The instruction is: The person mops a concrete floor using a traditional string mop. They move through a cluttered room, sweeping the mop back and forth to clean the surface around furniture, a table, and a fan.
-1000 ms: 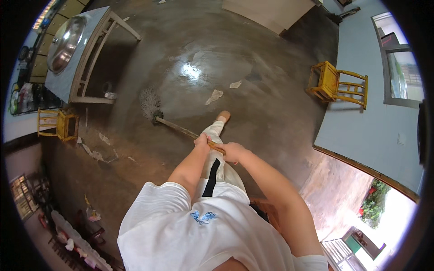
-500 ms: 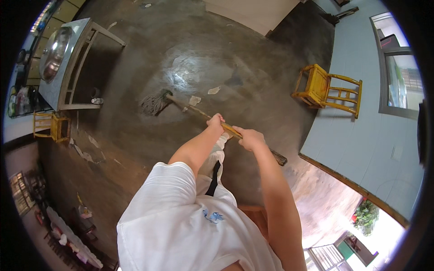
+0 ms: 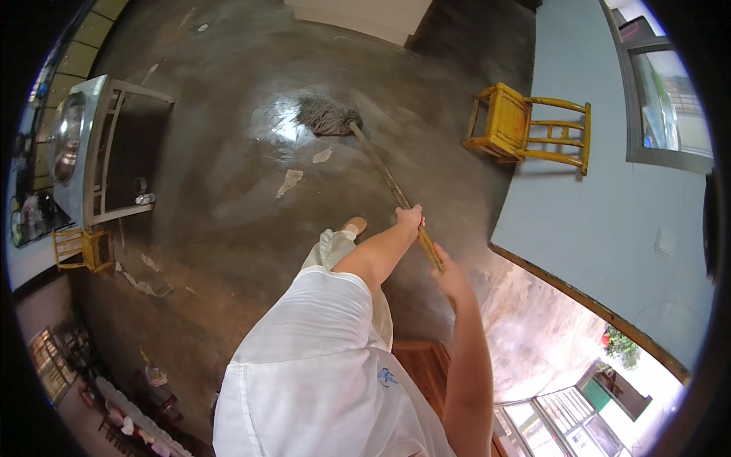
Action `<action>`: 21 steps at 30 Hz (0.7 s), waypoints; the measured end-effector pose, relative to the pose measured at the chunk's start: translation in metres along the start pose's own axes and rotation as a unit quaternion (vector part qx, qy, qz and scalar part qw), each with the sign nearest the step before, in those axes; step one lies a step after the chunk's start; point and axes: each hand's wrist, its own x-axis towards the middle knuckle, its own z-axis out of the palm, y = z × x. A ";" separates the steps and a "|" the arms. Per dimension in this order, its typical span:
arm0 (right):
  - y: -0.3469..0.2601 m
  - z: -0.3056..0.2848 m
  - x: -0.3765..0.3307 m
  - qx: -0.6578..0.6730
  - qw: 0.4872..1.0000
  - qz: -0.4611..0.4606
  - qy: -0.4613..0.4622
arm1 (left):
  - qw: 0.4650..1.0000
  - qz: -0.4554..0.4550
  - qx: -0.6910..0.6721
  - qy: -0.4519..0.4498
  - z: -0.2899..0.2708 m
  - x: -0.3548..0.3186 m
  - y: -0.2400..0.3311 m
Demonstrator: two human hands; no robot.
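Note:
Both my hands grip the long wooden handle of a string mop (image 3: 384, 174), which slants away from me toward the upper left. My left hand (image 3: 411, 218) is wrapped round the handle farther down its length, and my right hand (image 3: 451, 276) closes on it nearer its top end, slightly blurred. The grey mop head (image 3: 327, 118) lies spread on the dark concrete floor (image 3: 228, 213), beside a bright wet-looking reflection. Two pale patches (image 3: 289, 183) show on the floor just this side of the mop head.
A yellow wooden chair (image 3: 506, 122) stands by the pale blue wall (image 3: 594, 190) on the right. At left is a table (image 3: 93, 145) with a metal basin (image 3: 67, 137), and a smaller yellow chair (image 3: 95, 247) beside it. A bright doorway (image 3: 533, 327) opens at lower right.
The mop head has swept right and away across the floor, its handle swinging to a steeper slant. Both hands moved right, still holding it, and one foot now shows at left of my arms.

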 end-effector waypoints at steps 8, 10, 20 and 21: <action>0.053 0.043 -0.039 -0.198 0.976 0.078 0.038 | 0.969 0.014 0.234 -0.082 -0.028 -0.027 -0.060; 0.075 0.050 -0.045 -0.197 0.977 0.070 0.033 | 0.966 0.042 0.240 -0.085 -0.037 -0.024 -0.085; 0.088 0.072 -0.073 -0.277 0.959 -0.052 0.010 | 0.985 0.053 0.156 -0.048 -0.113 -0.060 -0.102; 0.081 0.078 -0.075 -0.288 0.955 -0.063 0.008 | 0.990 0.054 0.123 -0.046 -0.125 -0.055 -0.103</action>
